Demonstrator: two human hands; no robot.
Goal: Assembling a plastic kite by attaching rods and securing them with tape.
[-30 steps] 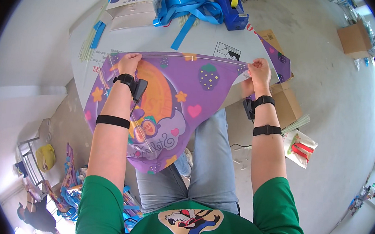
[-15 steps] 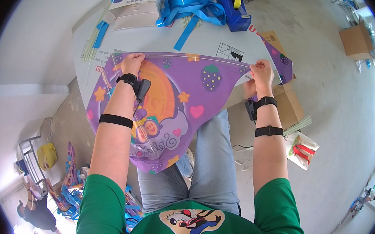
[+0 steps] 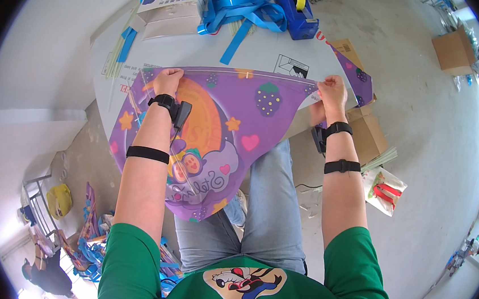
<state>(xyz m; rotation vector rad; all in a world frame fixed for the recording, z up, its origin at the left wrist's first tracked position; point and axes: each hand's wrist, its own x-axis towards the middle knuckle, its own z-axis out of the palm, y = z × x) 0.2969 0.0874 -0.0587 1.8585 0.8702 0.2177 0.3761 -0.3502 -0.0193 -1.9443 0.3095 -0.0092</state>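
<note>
A purple kite (image 3: 273, 124), printed with stars, hearts and berries, hangs from the table's near edge down over my legs. Along its straight top edge runs a thin rod (image 3: 218, 69), and another thin rod crosses the kite's left part. My left hand (image 3: 168, 80) is closed on the top edge near the kite's left side, fingers pinched. At the right corner, my right hand (image 3: 331, 93) pinches the end of that same edge between thumb and fingers. The edge is stretched taut between the two hands. Both fingertips are partly hidden.
On the white board tabletop (image 3: 163, 49) lie tangled blue ribbon (image 3: 243, 7), an open box (image 3: 171, 12) and a blue tape dispenser (image 3: 296, 18). Cardboard boxes (image 3: 366, 138), thin sticks (image 3: 384, 156) and another purple kite piece (image 3: 355, 77) are at the right. Another person (image 3: 52, 272) is at the far lower left.
Almost nothing differs. The view has shifted a little, and both hands keep their hold on the kite's top edge.
</note>
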